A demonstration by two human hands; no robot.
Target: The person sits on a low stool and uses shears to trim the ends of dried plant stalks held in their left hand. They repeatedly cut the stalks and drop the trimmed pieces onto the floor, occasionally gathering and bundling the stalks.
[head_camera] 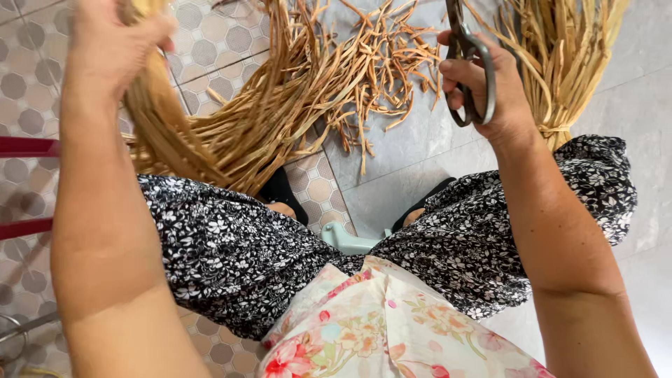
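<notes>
While you sit with your knees apart over the tiled floor (28, 91), your left hand (115, 35) is raised at the upper left and curled tight around the top of a bundle of tan dried strips (164, 133), which hangs down from your fist and fans out toward your left knee. Your right hand (483, 87) is up at the upper right, fingers threaded through the loops of a pair of dark metal scissors (470, 70) and closed around the handles; the blades run up out of view, so you cannot tell whether they are apart or together. Between your hands, a loose heap of short cut pieces (371, 70) of the same tan material lies scattered on the floor (some curled, some straight). Just behind your right hand stands another sheaf of strips (560, 63), tied near its base. Your lap is covered by black-and-white flowered trousers (231, 245) and a pale floral top (378, 329). Low between your legs shows the edge of a pale green stool (346, 241), and red bars (24, 147) cross the left edge.
</notes>
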